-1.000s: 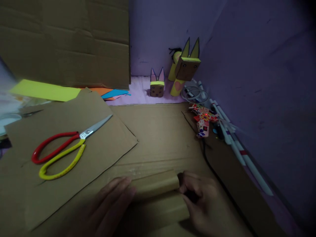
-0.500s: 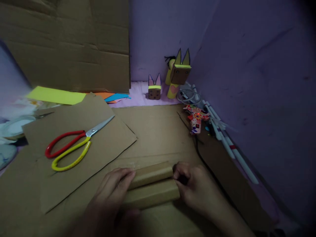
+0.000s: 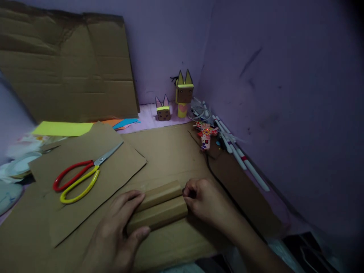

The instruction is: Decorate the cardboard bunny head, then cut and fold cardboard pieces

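A folded piece of brown cardboard (image 3: 162, 214), with two long raised ridges and a groove between them, lies low in the middle of the view. My left hand (image 3: 121, 218) grips its left end, fingertips on the far ridge and thumb along the near side. At the opposite end, my right hand (image 3: 203, 199) has thumb and forefinger pinched at the edge by the groove; the other fingers are curled. Scissors (image 3: 98, 161) with one red and one yellow handle rest partly spread on a flat cardboard sheet (image 3: 119, 174), left of my hands.
Behind stand a small cardboard animal head (image 3: 163, 114) and a taller yellow animal figure (image 3: 184, 94). A flower-patterned glue gun (image 3: 206, 132) with a black cord lies at right, beside white tubes (image 3: 253, 170). Yellow paper (image 3: 62, 129) and a large cardboard panel (image 3: 71, 68) are at left.
The view has shifted, so the background sits further left. My left thumb now shows on the near side of the folded cardboard. Both hands keep their hold on it.
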{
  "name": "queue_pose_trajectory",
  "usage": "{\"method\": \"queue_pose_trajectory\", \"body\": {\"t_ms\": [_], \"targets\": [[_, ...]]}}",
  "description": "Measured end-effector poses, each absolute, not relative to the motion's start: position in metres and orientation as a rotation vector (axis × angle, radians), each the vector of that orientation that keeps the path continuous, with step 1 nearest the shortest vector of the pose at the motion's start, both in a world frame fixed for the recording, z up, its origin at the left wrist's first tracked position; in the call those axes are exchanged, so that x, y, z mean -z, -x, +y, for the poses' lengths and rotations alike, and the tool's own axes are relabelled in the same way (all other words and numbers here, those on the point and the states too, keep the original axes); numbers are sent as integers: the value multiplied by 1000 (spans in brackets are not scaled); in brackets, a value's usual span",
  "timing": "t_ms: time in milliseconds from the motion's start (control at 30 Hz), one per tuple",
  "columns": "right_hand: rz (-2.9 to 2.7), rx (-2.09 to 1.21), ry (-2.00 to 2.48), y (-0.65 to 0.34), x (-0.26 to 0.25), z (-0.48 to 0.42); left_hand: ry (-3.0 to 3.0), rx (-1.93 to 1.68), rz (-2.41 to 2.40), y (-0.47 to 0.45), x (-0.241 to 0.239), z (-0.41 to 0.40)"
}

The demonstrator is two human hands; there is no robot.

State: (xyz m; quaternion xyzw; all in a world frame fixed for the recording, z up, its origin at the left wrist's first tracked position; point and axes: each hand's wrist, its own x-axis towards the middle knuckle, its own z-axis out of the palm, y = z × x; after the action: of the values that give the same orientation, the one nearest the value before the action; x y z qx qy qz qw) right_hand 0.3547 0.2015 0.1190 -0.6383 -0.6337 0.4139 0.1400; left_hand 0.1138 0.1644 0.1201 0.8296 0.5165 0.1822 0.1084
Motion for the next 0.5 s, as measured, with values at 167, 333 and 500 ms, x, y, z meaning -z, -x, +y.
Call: {"method": "queue_pose_trajectory", "body": {"t_ms": [167,333,500], "targets": [[-1864,-1205,1840,-365,-132,196,-2395,-474,1543,-116,-126,166],[-1908,-859,1723,-378,-142,169,-2350,-416,1602,-113,-120,164],[-1774,-287,1289,-327,-105,127,-2259,-374,1671,-102,-107,164]]}}
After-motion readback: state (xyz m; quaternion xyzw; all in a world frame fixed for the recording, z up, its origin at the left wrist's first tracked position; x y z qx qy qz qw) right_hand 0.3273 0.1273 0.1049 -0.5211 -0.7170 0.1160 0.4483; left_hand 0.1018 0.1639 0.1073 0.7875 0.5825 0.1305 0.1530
